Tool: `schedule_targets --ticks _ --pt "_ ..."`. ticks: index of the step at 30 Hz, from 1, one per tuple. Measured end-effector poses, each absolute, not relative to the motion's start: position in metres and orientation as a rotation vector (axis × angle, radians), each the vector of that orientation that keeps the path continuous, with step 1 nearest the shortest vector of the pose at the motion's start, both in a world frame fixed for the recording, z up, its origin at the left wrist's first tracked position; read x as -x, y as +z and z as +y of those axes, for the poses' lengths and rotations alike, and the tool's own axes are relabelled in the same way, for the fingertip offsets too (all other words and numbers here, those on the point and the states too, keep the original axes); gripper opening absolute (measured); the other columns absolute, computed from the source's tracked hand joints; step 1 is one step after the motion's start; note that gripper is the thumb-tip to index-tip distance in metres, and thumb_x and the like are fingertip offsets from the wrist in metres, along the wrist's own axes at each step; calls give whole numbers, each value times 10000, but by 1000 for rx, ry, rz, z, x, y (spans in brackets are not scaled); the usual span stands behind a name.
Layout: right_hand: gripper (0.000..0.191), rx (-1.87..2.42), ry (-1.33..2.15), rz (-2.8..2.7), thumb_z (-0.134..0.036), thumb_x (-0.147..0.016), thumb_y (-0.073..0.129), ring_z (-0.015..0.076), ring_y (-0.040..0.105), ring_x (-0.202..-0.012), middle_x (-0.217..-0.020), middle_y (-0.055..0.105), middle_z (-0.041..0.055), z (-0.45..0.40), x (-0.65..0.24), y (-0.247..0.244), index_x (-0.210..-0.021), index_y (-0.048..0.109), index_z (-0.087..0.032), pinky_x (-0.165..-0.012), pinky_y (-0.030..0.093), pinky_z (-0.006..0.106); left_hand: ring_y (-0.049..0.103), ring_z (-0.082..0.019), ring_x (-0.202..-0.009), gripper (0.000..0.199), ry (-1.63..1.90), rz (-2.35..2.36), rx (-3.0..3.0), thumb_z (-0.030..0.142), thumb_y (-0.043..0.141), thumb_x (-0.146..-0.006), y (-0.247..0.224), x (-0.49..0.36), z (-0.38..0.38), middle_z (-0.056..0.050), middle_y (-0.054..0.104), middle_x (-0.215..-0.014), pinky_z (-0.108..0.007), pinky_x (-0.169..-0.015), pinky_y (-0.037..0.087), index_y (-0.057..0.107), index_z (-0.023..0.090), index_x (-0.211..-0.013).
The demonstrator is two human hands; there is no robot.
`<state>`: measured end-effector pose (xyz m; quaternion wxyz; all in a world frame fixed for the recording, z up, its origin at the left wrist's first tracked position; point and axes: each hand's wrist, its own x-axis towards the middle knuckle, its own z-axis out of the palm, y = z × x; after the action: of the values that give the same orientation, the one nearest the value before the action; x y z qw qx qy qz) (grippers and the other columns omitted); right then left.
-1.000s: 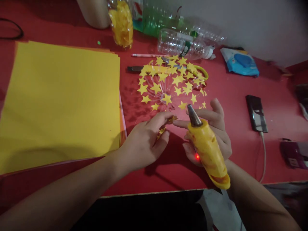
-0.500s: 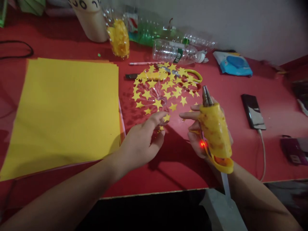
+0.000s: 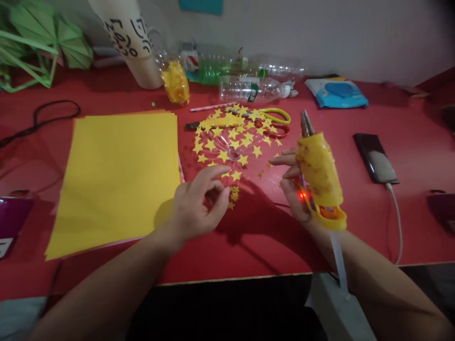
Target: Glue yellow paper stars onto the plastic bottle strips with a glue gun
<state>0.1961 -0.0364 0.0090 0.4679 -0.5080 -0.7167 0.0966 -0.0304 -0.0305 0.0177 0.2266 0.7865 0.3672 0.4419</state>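
Just beyond the loosely parted, seemingly empty left hand [image 3: 195, 206] lies a clear plastic piece [image 3: 234, 154] dotted with yellow paper stars [image 3: 257, 151]. The right hand [image 3: 294, 192] grips a yellow glue gun [image 3: 321, 170]; tilting its metal nozzle [image 3: 306, 124] leftward might drip glue on them.

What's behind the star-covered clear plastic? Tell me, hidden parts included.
Behind the clear plastic, parts of yellow-and-red-handled scissors, a yellow dark-ended tool and a pink pencil show. Yellow stars cover stretches of the scissors and the tool; those stretches cannot be seen.
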Motion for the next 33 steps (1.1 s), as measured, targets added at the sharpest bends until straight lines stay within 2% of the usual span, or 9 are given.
schedule_targets --ticks 2,4,8,10,15,21,28,33 --pt "176 1202 245 -1688 -362 -891 524 222 605 -1063 -977 694 22 -34 -200 8 -761 574 -253 -985 469 467 572 -60 -467 178 1276 986 -2195 122 530 -855 22 34 -30 65 610 -604 -166 -499 465 575 183 -1017" --pt "206 1205 283 -1591 -403 -909 508 215 618 -1026 -1004 683 35 -31 -203 6 -800 591 -249 -896 512 422 554 -61 -465 75 1228 936 -2333 140 540 -855 26 36 -29 55 627 -604 -176 -493 442 593 189 -875" --pt "285 1260 314 -1492 -469 -931 470 188 619 -910 -993 671 31 -24 -207 5 -973 654 -255 -843 512 398 563 -84 -487 195 908 751 -2599 207 476 -898 26 37 -26 32 644 -575 -207 -486 387 611 181 -760" --pt "306 1264 350 -1469 -483 -927 475 176 612 -863 -979 672 32 -23 -206 7 -984 655 -242 -797 514 373 606 -102 -535 231 747 726 -2647 242 460 -916 20 35 -24 16 684 -622 -217 -517 399 634 180 -776" --pt "242 1257 475 -1430 -470 -881 559 161 620 -763 -883 675 30 -23 -201 12 -844 621 -239 -726 527 339 675 -141 -654 238 479 868 -2628 288 457 -911 6 32 -17 -9 749 -769 -230 -564 422 672 195 -867" --pt "222 1221 507 -1480 -443 -815 654 179 631 -698 -757 630 11 -26 -195 9 -775 583 -236 -696 549 383 674 -145 -693 209 407 965 -2525 276 475 -899 6 33 -11 -12 741 -797 -233 -619 448 668 199 -879" --pt "216 1166 459 -1551 -442 -842 630 152 625 -665 -747 635 8 -27 -193 5 -805 600 -231 -633 535 319 631 -151 -661 158 255 1123 -2535 208 565 -842 4 30 -11 -2 670 -719 -245 -603 435 656 187 -969" --pt "180 1179 479 -1499 -384 -804 673 156 619 -663 -779 645 17 -28 -193 7 -800 598 -221 -648 515 321 647 -190 -819 165 285 1019 -2620 227 603 -844 0 28 -11 -49 665 -901 -295 -708 502 658 179 -993"
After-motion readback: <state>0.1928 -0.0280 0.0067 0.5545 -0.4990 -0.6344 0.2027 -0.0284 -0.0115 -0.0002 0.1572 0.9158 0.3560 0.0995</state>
